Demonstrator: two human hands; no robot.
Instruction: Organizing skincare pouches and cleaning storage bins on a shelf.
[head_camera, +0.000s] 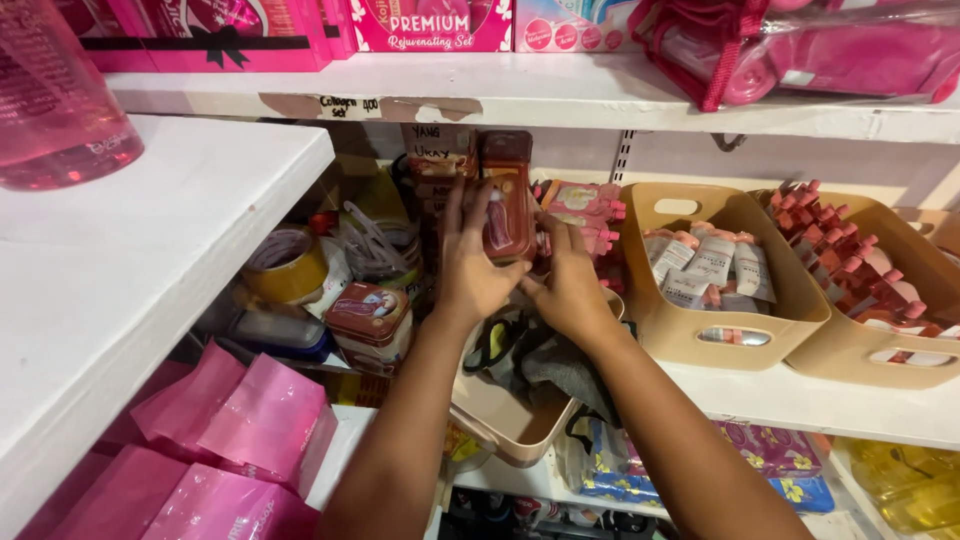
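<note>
Both my hands reach into the middle shelf. My left hand (472, 262) grips a tall dark red-brown box (507, 195) with a clear front, held upright. My right hand (567, 285) rests just right of the box's lower end, fingers curled near a stack of pink tubes (583, 212). Whether it touches the box I cannot tell. Below my wrists sits a beige bin (500, 415) holding dark cloth and straps.
Two beige baskets stand to the right, one (790, 300) with white sachets, one (880, 350) with red-capped tubes. A tape roll (287, 262) and a small oval tin (368, 312) lie left. Pink pouches (240, 430) sit lower left. A white shelf (150, 230) juts out at left.
</note>
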